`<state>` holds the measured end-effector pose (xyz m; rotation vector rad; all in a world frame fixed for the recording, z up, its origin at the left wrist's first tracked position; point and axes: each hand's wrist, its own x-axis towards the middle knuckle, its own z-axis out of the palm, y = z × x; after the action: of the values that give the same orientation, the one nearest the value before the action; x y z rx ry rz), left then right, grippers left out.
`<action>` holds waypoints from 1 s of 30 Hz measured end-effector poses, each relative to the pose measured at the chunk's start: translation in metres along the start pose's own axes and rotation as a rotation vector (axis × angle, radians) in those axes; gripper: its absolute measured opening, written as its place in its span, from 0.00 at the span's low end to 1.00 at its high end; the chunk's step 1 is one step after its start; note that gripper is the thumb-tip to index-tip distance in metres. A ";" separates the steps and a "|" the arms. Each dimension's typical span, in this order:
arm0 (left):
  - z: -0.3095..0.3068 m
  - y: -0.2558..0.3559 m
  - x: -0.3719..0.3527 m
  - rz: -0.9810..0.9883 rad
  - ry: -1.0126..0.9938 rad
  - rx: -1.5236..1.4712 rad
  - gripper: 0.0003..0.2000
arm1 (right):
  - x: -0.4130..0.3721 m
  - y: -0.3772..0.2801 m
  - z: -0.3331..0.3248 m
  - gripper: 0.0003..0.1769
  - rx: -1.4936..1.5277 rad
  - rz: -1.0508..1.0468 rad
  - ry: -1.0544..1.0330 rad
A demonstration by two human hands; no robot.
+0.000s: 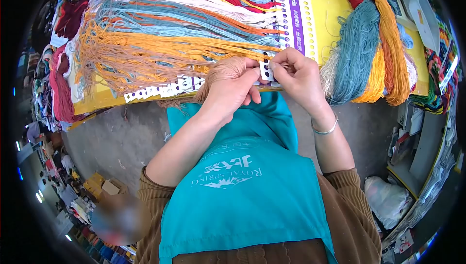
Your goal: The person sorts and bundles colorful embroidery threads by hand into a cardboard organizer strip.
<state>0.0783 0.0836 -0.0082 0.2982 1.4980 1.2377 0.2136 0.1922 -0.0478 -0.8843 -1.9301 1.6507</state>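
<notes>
A white punched thread card (pixel 293 16) with a purple printed strip lies on the yellow table, many strands looped through its holes. Orange embroidery threads (pixel 160 43), with teal, white, red and blue ones, trail leftward from it. My left hand (pixel 230 86) is closed around a bundle of tan thread (pixel 209 82) beside the card's near end. Facing it, my right hand (pixel 298 77) pinches thumb and forefinger at the edge of the small white punched card end (pixel 266 71). Whether a thread also sits in that pinch is hidden.
Thick hanks of teal thread (pixel 357 52) and orange thread (pixel 391 45) lie at the right. More white punched cards (pixel 165 89) stick out under the threads along the front edge. A white plastic tray (pixel 423 18) stands far right. Red skeins (pixel 63 86) hang at the left.
</notes>
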 end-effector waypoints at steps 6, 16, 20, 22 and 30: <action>0.000 0.000 0.008 0.007 -0.003 0.098 0.05 | 0.001 0.004 0.001 0.06 0.021 0.018 -0.025; -0.030 0.011 0.003 0.022 -0.003 0.025 0.06 | 0.009 -0.012 -0.001 0.11 -0.234 0.090 -0.142; -0.017 0.013 0.000 0.044 -0.214 0.099 0.06 | 0.010 -0.020 0.003 0.14 -0.408 0.045 -0.114; -0.015 0.018 -0.001 0.005 -0.264 0.071 0.08 | 0.010 -0.020 0.006 0.15 -0.430 0.039 -0.068; -0.013 0.022 0.020 0.146 -0.286 0.553 0.12 | 0.017 -0.006 -0.003 0.15 0.099 0.092 -0.162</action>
<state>0.0508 0.1005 -0.0041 0.9246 1.5603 0.8236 0.2028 0.2056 -0.0430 -0.8350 -1.9175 1.9073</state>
